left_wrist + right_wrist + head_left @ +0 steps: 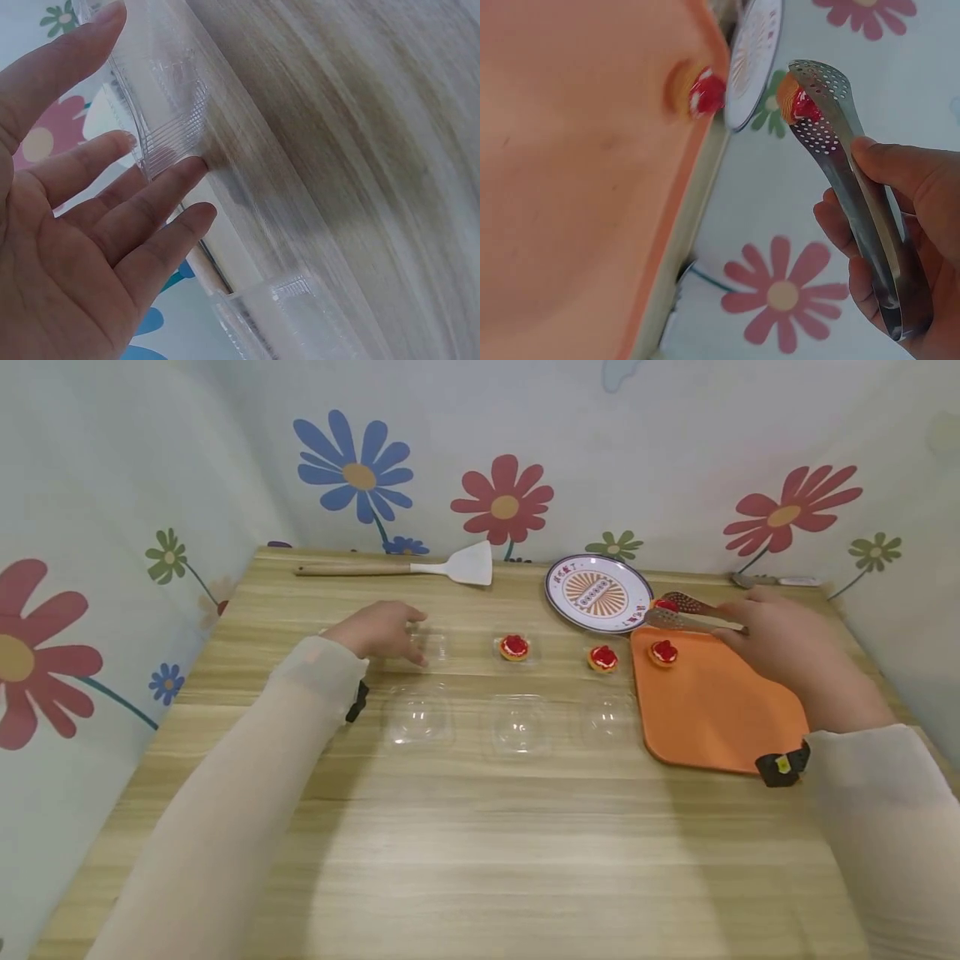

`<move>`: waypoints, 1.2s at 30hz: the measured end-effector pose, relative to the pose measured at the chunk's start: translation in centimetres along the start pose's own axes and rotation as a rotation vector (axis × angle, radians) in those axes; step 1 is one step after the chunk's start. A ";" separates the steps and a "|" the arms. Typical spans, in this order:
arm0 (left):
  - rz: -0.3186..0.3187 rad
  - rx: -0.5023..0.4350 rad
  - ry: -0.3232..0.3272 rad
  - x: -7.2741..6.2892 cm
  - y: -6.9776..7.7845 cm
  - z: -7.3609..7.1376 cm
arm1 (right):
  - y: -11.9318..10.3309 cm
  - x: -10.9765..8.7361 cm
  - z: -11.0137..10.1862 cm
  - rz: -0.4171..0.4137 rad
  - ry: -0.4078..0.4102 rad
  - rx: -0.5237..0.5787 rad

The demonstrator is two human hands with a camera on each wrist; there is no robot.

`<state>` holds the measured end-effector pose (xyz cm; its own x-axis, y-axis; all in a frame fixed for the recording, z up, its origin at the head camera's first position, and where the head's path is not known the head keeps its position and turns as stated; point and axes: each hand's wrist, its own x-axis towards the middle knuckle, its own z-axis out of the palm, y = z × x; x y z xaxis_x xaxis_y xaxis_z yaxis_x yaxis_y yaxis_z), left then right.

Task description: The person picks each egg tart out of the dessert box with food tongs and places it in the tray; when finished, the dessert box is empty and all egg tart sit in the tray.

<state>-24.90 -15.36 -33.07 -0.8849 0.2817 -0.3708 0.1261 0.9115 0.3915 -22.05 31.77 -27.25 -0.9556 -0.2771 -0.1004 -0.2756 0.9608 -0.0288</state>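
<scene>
My right hand (pixel 795 647) grips metal tongs (pixel 874 217) with perforated ends. Between those ends sits a small tart (pixel 802 105) with a red and white top, raised over the far edge of the orange tray (pixel 720 718). Another such tart (pixel 663 652) lies on the tray's far left corner. My left hand (pixel 381 627), fingers spread and fairly straight, touches a clear plastic box (pixel 176 124) at its fingertips. To the right of that box, one tart (pixel 514 647) sits in a clear holder, and another tart (pixel 603 658) stands beside the tray.
Nearer me is a row of clear domed pieces, a left one (pixel 418 717), a middle one (pixel 517 727) and a right one (pixel 606 718). Along the back lie a spatula (pixel 468 564), a patterned plate (pixel 555 583) and a small utensil (pixel 795 582) by the wall.
</scene>
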 end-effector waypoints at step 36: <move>0.007 -0.004 0.017 -0.2 -0.1 0.2 | 7.5 -2.9 4.0 0.121 -0.140 -0.046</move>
<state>-24.67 -15.46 -33.16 -0.8917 0.2825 -0.3536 0.1302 0.9084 0.3974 -20.98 39.80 -31.16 -0.9589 -0.1540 -0.2383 -0.1674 0.9852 0.0368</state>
